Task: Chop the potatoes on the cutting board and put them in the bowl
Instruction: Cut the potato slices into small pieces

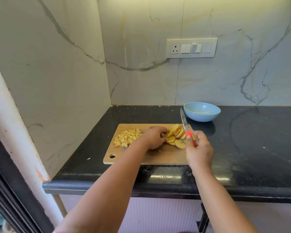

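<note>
Potato slices [175, 136] lie fanned at the cutting board's [158, 157] far right corner. Left hand [154, 137] pinches their left edge; right hand [197, 151] grips the knife [186, 126], blade raised, just right of them. Bowl [202, 111] beyond.

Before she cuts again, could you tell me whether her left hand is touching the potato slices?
Touching: the head view shows the left hand's fingertips on the potato slices.

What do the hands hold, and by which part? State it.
The right hand grips the knife by its orange handle, blade raised. The left hand pinches the potato slices at their left edge.
</note>
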The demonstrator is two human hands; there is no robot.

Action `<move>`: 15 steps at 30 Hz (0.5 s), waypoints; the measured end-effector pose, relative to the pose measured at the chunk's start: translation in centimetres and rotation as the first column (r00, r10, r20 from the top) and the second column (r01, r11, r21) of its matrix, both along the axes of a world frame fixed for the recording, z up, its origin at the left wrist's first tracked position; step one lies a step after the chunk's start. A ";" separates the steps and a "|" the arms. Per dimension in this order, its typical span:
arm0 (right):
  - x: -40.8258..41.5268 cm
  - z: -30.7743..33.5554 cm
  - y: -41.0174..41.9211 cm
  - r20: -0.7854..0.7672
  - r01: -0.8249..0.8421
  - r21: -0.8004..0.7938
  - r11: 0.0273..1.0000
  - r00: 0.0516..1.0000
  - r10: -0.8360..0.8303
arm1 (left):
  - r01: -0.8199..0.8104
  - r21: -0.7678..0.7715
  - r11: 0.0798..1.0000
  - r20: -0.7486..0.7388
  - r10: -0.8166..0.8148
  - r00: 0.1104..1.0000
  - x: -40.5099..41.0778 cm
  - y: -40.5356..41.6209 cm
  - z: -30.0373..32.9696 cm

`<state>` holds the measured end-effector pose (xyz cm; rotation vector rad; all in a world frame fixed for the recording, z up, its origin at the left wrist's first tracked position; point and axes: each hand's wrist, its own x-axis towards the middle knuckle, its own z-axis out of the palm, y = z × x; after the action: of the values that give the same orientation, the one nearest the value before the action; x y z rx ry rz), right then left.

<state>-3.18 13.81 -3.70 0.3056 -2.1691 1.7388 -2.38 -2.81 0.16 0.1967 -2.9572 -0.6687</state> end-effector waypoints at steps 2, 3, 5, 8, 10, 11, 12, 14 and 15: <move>0.1 0.1 0.0 0.002 0.000 0.011 1.000 1.000 0.000 | 0.002 0.002 1.000 -0.032 -0.002 0.999 0.1 -0.2 0.2; 0.1 0.1 0.0 0.003 0.000 0.013 1.000 1.000 0.000 | 0.002 -0.007 1.000 -0.047 -0.002 0.999 0.2 -0.3 0.3; 0.2 0.1 0.0 0.003 0.003 0.011 1.000 1.000 -0.003 | -0.012 -0.030 0.999 -0.088 0.010 0.996 0.5 -0.4 0.5; 0.3 0.2 0.0 0.008 0.008 0.016 1.000 1.000 -0.008 | -0.059 -0.100 0.993 -0.186 0.039 0.982 1.5 -0.5 1.0; 0.4 0.3 0.0 0.017 0.011 0.022 1.000 1.000 -0.011 | -0.117 -0.207 0.971 -0.305 0.050 0.951 2.3 -0.6 0.9; 0.5 0.4 0.0 0.020 0.012 0.025 1.000 1.000 -0.013 | -0.146 -0.270 0.952 -0.352 0.043 0.935 2.8 -0.8 0.7; 0.6 0.5 0.0 0.019 0.011 0.030 0.999 1.000 -0.011 | -0.168 -0.325 0.931 -0.376 0.036 0.926 3.4 -0.7 0.4; 0.9 0.7 0.0 0.008 0.011 0.047 0.999 1.000 -0.011 | -0.176 -0.388 0.905 -0.379 0.017 0.925 4.5 -0.2 -0.3; 1.1 0.8 0.0 0.003 0.012 0.057 0.998 1.000 -0.013 | -0.155 -0.408 0.900 -0.362 -0.003 0.932 4.9 -0.1 -0.7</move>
<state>-2.04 13.80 -2.87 0.3032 -2.2207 1.6744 2.56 -2.96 -0.55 0.1359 -2.6389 -0.0164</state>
